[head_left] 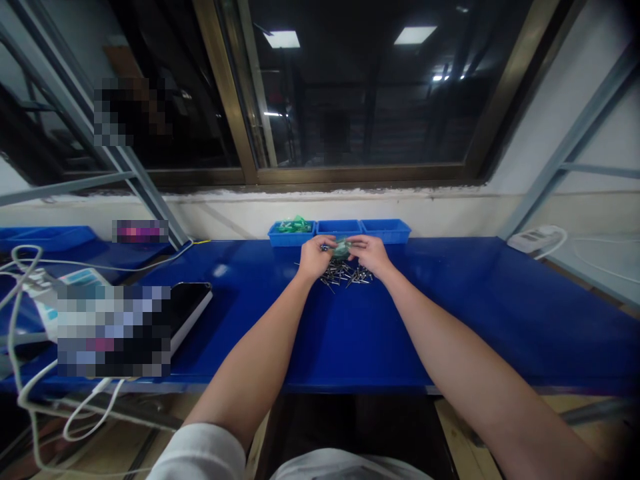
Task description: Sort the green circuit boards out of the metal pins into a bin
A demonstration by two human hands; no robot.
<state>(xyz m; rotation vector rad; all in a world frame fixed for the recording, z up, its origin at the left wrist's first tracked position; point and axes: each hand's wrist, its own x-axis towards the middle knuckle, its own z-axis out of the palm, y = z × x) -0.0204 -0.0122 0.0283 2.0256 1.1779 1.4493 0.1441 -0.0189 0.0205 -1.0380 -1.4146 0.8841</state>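
A blue workbench (450, 300) stands under a dark window (360, 100), and three blue plastic bins (363, 231) are in a row at its far edge. Just near them lies a loose heap of thin metal pins (346, 275). Above this heap, the left hand (315, 259) and the right hand (371, 256) come together, and both pinch a small, shiny green plastic bag (342, 249) between them.

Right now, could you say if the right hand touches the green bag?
Touching: the head view shows the right hand with fingers on the green bag.
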